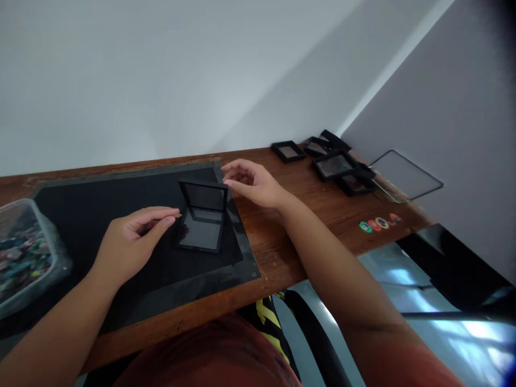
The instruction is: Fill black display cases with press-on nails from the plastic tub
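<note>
A black hinged case (200,230) lies open on the black mat (141,293), its lid tilted up at the back and a clear panel showing inside. Just left of the case, my left hand (135,239) pinches a small, thin piece (178,215) between thumb and fingertips; what it is I cannot make out. My right hand (253,184) is raised beside the lid's right edge, fingers curved and apart from the thumb, with nothing visible in it.
A clear plastic tub (56,242) of small colourful pieces stands at the left. Several black frames (334,165) lie at the back right. Round stickers (374,224) are on the wooden table (282,252) near its right edge. A wire frame (423,172) leans against the wall.
</note>
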`<state>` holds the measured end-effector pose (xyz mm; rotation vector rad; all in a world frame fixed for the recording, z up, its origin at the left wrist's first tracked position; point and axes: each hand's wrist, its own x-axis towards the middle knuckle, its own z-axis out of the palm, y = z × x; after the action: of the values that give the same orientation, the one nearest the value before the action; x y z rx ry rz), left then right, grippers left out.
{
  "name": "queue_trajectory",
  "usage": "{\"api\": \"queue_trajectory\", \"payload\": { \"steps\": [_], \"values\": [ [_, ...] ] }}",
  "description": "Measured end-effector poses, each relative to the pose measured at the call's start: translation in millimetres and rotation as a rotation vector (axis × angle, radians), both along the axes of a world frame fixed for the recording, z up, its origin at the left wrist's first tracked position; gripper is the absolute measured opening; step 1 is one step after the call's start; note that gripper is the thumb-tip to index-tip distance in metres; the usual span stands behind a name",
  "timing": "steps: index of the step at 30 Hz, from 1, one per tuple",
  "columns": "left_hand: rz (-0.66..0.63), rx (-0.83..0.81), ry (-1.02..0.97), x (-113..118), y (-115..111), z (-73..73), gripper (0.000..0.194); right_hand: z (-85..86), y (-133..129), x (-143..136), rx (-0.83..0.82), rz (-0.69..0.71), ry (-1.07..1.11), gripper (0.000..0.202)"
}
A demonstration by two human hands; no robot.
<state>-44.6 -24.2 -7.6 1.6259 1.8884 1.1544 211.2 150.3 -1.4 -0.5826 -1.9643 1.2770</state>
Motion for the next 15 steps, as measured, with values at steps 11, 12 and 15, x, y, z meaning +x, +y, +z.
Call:
{"api": "queue_trajectory", "payload": {
  "steps": [11,12,15],
  "values": [
    [0.014,0.036,-0.086,9.0,-5.8,10.5,0.022,-1.0,-18.3,6.1,-0.101,0.070,0.039,0.072],
    [0.000,0.035,-0.087,9.0,-6.3,10.2,0.021,-3.5,-18.5,3.9,-0.088,0.071,0.037,0.073],
    [-0.053,0.012,-0.091,7.6,-7.2,7.7,0.021,-8.7,-17.4,-0.6,-0.057,0.074,0.032,0.072]
  ]
}}
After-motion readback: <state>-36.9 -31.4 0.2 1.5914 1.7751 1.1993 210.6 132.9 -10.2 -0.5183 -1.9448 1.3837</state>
